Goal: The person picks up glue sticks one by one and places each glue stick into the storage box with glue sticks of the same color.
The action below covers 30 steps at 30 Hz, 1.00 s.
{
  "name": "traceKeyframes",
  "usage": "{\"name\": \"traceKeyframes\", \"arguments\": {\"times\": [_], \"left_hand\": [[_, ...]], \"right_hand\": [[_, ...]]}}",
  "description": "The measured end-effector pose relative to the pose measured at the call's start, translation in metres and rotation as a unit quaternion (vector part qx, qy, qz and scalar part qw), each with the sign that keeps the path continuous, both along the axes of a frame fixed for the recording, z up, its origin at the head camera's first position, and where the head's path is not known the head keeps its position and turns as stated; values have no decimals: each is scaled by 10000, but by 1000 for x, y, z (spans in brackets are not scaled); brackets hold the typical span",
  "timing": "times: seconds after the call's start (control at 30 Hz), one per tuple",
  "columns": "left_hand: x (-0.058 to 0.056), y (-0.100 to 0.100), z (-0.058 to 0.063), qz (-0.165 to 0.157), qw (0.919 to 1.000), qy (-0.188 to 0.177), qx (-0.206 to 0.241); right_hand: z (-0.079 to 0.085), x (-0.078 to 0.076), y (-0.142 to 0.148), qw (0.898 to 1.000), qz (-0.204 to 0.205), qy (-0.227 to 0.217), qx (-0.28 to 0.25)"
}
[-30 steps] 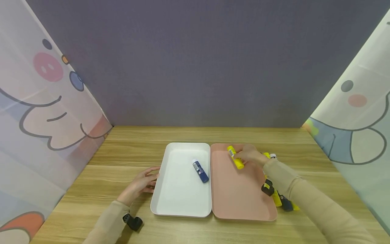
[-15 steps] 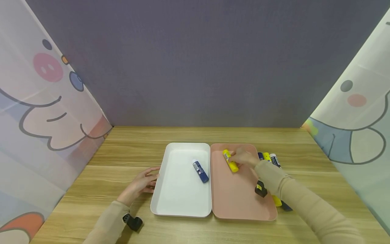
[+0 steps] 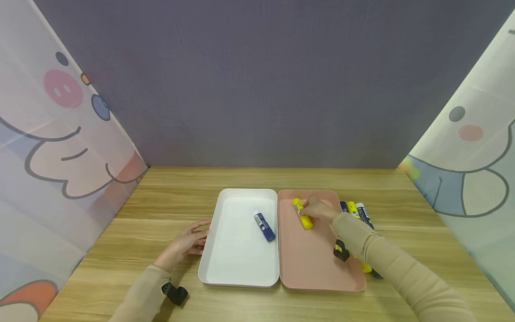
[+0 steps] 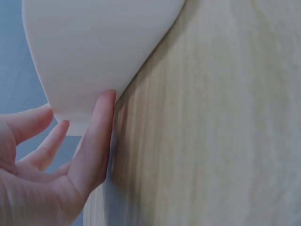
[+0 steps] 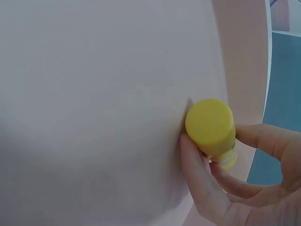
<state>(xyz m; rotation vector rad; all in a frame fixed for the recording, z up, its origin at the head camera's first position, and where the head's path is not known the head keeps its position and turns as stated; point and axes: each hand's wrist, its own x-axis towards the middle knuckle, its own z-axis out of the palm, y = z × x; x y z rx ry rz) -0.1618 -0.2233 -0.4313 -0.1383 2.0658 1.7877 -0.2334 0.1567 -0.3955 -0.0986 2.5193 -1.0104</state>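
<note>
A yellow glue stick [image 3: 302, 214] lies tilted in the far part of the pink tray [image 3: 318, 273]. My right hand [image 3: 319, 209] pinches it between thumb and fingers; the right wrist view has the round yellow end [image 5: 210, 123] facing the camera, close to the tray floor. At the left, my left hand [image 3: 186, 241] touches the outer side of the white tray [image 3: 229, 268]. Its fingers are fairly straight against the wall, as the left wrist view shows with the fingertips [image 4: 109, 96] on the white side. A dark blue glue stick [image 3: 264, 226] with a white cap lies inside the white tray.
Several yellow and dark blue glue sticks [image 3: 364, 215] lie on the wooden table [image 3: 177, 192] right of the pink tray, partly hidden by the right sleeve [image 3: 386, 255]. The two trays stand side by side. A grey panel [image 3: 257, 89] rises behind the table.
My right hand has moved left and slightly nearer with the yellow glue stick, lowering it into the pink tray. The left hand and white tray have stayed in place.
</note>
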Motion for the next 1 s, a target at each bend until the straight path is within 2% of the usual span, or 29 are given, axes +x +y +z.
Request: {"name": "traceKeyframes", "arguments": {"times": [0.2,0.47,0.67,0.87,1.0], "left_hand": [[0,-1,-2,-101,9999,37,22],[-1,-1,0,-100,9999,28,63],[0,-1,1,-159,9998,72,47],[0,-2,0,-96,9999,28,-29],[1,-4,-1,-225,9996,168,84]], "right_hand": [[0,0,0,9997,-129,-32,-214],[6,5,0,9996,-65,204,177],[15,9,6,9996,-151,226,0],[28,14,19,9965,135,805,164],[37,16,30,9970,288,705,-127]]}}
